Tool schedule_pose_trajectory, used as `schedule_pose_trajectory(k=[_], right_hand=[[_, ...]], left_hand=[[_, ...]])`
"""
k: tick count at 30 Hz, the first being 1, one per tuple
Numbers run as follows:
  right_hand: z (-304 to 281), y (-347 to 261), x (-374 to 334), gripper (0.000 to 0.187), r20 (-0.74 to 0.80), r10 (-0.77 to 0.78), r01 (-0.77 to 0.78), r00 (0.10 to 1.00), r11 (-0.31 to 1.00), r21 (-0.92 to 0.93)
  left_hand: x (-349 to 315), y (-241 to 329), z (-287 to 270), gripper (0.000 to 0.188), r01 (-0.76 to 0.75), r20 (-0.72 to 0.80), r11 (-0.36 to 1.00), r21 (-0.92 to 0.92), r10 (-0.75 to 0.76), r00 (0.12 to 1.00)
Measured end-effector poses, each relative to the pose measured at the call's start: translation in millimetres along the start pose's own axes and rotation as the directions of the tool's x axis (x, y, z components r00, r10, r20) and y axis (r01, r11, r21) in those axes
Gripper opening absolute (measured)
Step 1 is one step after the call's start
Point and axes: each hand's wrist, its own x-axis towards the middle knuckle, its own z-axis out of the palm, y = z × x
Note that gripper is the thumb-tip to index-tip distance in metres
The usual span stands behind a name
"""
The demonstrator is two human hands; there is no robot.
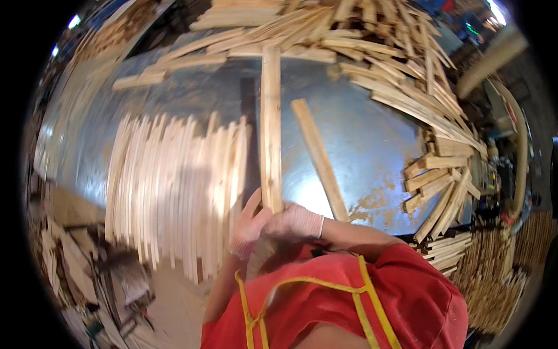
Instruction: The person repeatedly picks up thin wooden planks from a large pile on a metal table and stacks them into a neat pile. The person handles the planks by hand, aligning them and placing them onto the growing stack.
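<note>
A long wooden strip (271, 134) points away from me, its near end close to my body. My left hand (249, 225), in a pale work glove, grips that end from the left, one finger lying along the strip's side. From the right, my gloved right hand (295, 221) is closed on the same end; its fingertips are partly hidden. Left of the hands lies a wide row of pale strips (174, 186), side by side with uneven ends. To the right, a single loose strip (318, 154) slants across the metal table (372, 139), running under my right forearm.
Jumbled strips (407, 75) cover the table's far and right sides. Short pieces (436, 180) are heaped at its right edge. Stacked wood (494, 279) stands below on the right, and a flexible hose (518, 145) hangs beyond. Sawdust is scattered over the tabletop.
</note>
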Motion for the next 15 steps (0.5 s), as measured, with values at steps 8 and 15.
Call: schedule_pose_trajectory(k=[8, 15], right_hand=[[-274.1, -351.6, -50.2, 0.051, -0.438, -0.841, 0.345, 0.319, 0.533, -0.772], [-424.2, -295.0, -82.4, 0.089, -0.598, -0.519, -0.678, 0.612, 0.045, -0.733]], left_hand=[[29.1, -1.9, 87.6, 0.065, -0.079, 0.135, 0.696, 0.714, -0.027, 0.99], [72.6, -39.7, 227.4, 0.066, -0.47, 0.471, 0.042, 0.882, -0.072, 0.879]])
